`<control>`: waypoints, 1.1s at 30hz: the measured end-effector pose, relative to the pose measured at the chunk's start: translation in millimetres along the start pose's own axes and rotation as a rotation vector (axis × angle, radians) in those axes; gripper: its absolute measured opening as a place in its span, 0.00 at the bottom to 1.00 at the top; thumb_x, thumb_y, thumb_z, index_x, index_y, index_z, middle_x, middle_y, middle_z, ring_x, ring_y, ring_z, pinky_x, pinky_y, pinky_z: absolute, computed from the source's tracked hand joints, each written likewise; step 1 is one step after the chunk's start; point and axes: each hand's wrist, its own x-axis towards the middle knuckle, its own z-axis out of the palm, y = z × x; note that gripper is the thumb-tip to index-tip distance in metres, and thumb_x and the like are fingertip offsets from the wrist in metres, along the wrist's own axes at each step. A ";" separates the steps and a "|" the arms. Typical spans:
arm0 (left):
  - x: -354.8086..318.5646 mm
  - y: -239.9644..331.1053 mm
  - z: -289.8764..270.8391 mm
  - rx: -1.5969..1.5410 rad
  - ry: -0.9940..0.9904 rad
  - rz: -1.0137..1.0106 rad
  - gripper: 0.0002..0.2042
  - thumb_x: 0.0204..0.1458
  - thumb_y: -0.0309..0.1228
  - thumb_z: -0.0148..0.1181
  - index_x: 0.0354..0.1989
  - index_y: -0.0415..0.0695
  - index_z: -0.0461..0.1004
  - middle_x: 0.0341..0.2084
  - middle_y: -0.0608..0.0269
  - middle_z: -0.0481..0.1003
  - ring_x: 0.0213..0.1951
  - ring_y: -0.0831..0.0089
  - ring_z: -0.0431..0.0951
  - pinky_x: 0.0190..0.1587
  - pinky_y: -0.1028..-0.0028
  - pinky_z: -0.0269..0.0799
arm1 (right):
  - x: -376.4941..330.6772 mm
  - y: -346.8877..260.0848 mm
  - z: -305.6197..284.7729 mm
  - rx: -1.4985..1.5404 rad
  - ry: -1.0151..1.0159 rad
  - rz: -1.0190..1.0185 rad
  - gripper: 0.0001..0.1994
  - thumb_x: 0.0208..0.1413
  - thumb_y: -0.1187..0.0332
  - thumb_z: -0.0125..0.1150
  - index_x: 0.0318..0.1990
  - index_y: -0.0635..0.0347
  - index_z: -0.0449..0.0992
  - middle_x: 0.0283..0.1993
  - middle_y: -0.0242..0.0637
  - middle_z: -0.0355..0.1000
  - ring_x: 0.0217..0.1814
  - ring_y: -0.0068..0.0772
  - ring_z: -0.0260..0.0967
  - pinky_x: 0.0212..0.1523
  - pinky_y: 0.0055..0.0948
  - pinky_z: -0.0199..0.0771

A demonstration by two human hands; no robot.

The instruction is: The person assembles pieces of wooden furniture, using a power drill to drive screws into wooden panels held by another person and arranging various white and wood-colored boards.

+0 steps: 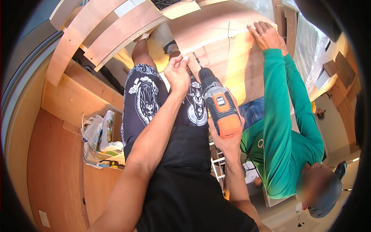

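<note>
My right hand is wrapped round an orange and grey cordless drill. The drill points away from me, and a thin bit sticks out of its black chuck. That bit's tip lies over the near left part of a plywood panel. Left of the tip, my left hand is closed in a pinch, thumb against fingers. Whatever it may hold is too small to make out. Thin dark lines, like wires or pencil marks, show on the panel.
A co-worker in a green long-sleeved top rests both hands on the panel's far right edge. Curved plywood ribs stand at the upper left. Plastic bags and a yellow tool lie on my left. A ladder stands behind my right arm.
</note>
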 end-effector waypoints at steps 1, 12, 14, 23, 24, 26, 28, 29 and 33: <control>-1.2 1.1 0.5 -0.001 -0.006 -0.023 0.09 0.59 0.20 0.62 0.45 0.28 0.75 0.37 0.53 0.81 0.36 0.74 0.82 0.40 0.75 0.80 | 0.3 -0.5 -0.7 0.005 0.000 0.003 0.39 0.41 0.80 0.65 0.68 0.63 0.64 0.40 0.44 0.80 0.38 0.32 0.81 0.45 0.29 0.78; -2.7 4.0 0.3 -0.008 -0.016 -0.049 0.06 0.60 0.20 0.61 0.42 0.30 0.76 0.38 0.54 0.82 0.38 0.76 0.81 0.41 0.76 0.77 | 5.4 -9.4 -3.8 -0.012 0.003 -0.046 0.38 0.43 0.79 0.69 0.67 0.64 0.65 0.41 0.44 0.81 0.39 0.30 0.81 0.44 0.28 0.78; -3.5 4.6 0.7 0.015 -0.004 -0.049 0.06 0.60 0.20 0.62 0.43 0.30 0.76 0.39 0.54 0.82 0.38 0.76 0.81 0.40 0.77 0.77 | 9.1 -6.9 -1.4 -0.004 0.005 -0.115 0.38 0.43 0.79 0.69 0.67 0.65 0.65 0.41 0.44 0.81 0.39 0.30 0.81 0.44 0.29 0.78; -3.3 5.8 0.0 0.025 -0.008 -0.063 0.07 0.60 0.21 0.62 0.44 0.30 0.76 0.40 0.54 0.82 0.40 0.75 0.81 0.42 0.75 0.78 | 13.0 -9.1 -0.4 -0.010 -0.033 -0.099 0.37 0.45 0.83 0.64 0.68 0.66 0.64 0.46 0.45 0.80 0.47 0.27 0.78 0.53 0.28 0.75; -3.2 5.6 0.0 0.028 -0.011 -0.067 0.07 0.60 0.21 0.62 0.44 0.30 0.76 0.41 0.53 0.82 0.40 0.74 0.81 0.43 0.74 0.78 | 12.7 -8.3 0.1 -0.004 -0.034 -0.095 0.37 0.44 0.83 0.64 0.68 0.66 0.64 0.47 0.45 0.80 0.46 0.27 0.78 0.53 0.28 0.75; -1.9 5.0 -0.1 0.014 0.002 -0.045 0.09 0.59 0.22 0.63 0.45 0.29 0.76 0.37 0.55 0.82 0.36 0.75 0.81 0.39 0.75 0.79 | 12.3 -7.5 0.5 0.007 -0.035 -0.087 0.37 0.44 0.83 0.64 0.68 0.66 0.64 0.47 0.45 0.80 0.46 0.27 0.78 0.53 0.28 0.75; -1.0 4.2 -0.8 0.004 0.006 -0.042 0.10 0.59 0.22 0.63 0.45 0.29 0.76 0.37 0.55 0.82 0.36 0.75 0.81 0.39 0.75 0.79 | 12.9 -9.0 -0.7 0.002 -0.041 -0.095 0.37 0.44 0.83 0.65 0.67 0.66 0.65 0.47 0.46 0.80 0.47 0.27 0.78 0.53 0.28 0.75; -1.7 4.4 -0.8 0.002 0.001 -0.052 0.08 0.59 0.21 0.62 0.45 0.29 0.76 0.39 0.55 0.82 0.38 0.74 0.81 0.41 0.75 0.78 | 12.9 -9.4 -1.4 -0.001 -0.042 -0.097 0.37 0.44 0.83 0.65 0.67 0.66 0.65 0.47 0.46 0.80 0.47 0.26 0.78 0.53 0.28 0.75; -3.9 6.7 0.0 0.020 0.004 -0.075 0.08 0.60 0.21 0.62 0.44 0.30 0.76 0.41 0.55 0.82 0.41 0.75 0.81 0.43 0.75 0.77 | 15.1 -6.3 0.0 -0.041 0.006 -0.193 0.39 0.43 0.79 0.70 0.67 0.65 0.65 0.44 0.48 0.80 0.43 0.36 0.81 0.46 0.31 0.78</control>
